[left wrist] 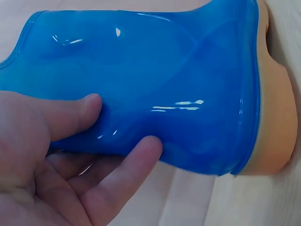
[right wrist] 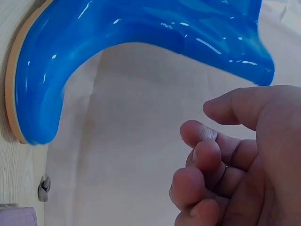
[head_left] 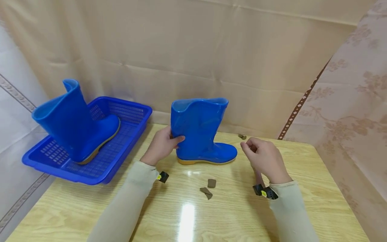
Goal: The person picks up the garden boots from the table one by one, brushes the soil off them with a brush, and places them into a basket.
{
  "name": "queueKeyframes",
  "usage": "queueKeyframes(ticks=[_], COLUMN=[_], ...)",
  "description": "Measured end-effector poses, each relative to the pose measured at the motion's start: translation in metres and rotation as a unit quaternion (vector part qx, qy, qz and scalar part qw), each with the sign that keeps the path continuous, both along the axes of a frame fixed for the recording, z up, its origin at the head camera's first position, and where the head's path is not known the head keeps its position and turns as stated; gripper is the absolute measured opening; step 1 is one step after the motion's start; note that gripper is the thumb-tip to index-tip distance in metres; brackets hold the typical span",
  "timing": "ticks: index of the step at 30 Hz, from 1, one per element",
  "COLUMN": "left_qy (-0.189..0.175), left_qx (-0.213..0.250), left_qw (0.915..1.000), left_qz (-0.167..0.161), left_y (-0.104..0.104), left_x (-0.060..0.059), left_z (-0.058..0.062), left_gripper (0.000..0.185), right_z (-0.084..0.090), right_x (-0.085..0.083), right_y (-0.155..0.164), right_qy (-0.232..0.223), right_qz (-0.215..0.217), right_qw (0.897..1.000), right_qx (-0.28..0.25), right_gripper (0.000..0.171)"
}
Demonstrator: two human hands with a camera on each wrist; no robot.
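A glossy blue rain boot (head_left: 199, 131) with a tan sole stands upright on the table, its toe to the right. My left hand (head_left: 163, 144) grips the back of its shaft; in the left wrist view the thumb (left wrist: 89, 110) lies on the near side and other fingers are partly hidden behind the boot. My right hand (head_left: 264, 158) is just right of the toe with fingers loosely bent. In the right wrist view nothing shows between its thumb and fingertips (right wrist: 195, 132), and the boot (right wrist: 42, 94) is apart from them.
On the left, a blue plastic basket (head_left: 127, 144) holds a second blue boot (head_left: 75, 127). Flat brown pieces (head_left: 211, 183) lie before the standing boot, and small brown bits (head_left: 242, 136) behind its toe. A lilac object (right wrist: 18, 216) shows at the right wrist view's corner.
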State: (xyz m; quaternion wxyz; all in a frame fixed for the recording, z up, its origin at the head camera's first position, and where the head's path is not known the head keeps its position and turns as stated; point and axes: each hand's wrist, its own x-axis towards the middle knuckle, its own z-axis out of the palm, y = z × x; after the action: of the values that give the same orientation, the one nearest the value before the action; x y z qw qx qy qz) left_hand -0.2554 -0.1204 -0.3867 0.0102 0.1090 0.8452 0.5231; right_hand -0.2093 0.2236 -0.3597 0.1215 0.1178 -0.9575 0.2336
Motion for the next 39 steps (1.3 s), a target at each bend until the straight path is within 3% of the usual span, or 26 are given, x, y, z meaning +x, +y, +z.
queueKeyframes(ticks=[9,14,19,25,39], left_qy=[0.072,0.104,0.122,0.166,0.151], left_qx=[0.036,0.036,-0.004,-0.046,-0.063], left_qw=[0.9962,0.9914,0.9858,0.9738,0.9703], left_qz=[0.035,0.07,0.115,0.148,0.179], left_y=[-0.01,-0.011,-0.01,-0.009,-0.007], left_x=[0.007,0.015,0.023,0.026,0.027], left_z=[0.014,0.024,0.033,0.035,0.035], left_gripper=[0.046,0.042,0.037,0.026,0.022], right_z=[0.002,0.004,0.004,0.005,0.002], right_x=[-0.003,-0.003,-0.003,-0.002,-0.001], right_y=[0.001,0.002,0.003,0.004,0.007], right_qy=[-0.013,-0.014,-0.016,-0.016,-0.023], right_qz=[-0.007,-0.011,-0.011,-0.01,-0.02], right_qw=[1.0,1.0,1.0,1.0,0.999], right_qx=[-0.004,-0.006,-0.008,-0.008,-0.022], right_gripper=[0.032,0.032,0.034,0.036,0.035])
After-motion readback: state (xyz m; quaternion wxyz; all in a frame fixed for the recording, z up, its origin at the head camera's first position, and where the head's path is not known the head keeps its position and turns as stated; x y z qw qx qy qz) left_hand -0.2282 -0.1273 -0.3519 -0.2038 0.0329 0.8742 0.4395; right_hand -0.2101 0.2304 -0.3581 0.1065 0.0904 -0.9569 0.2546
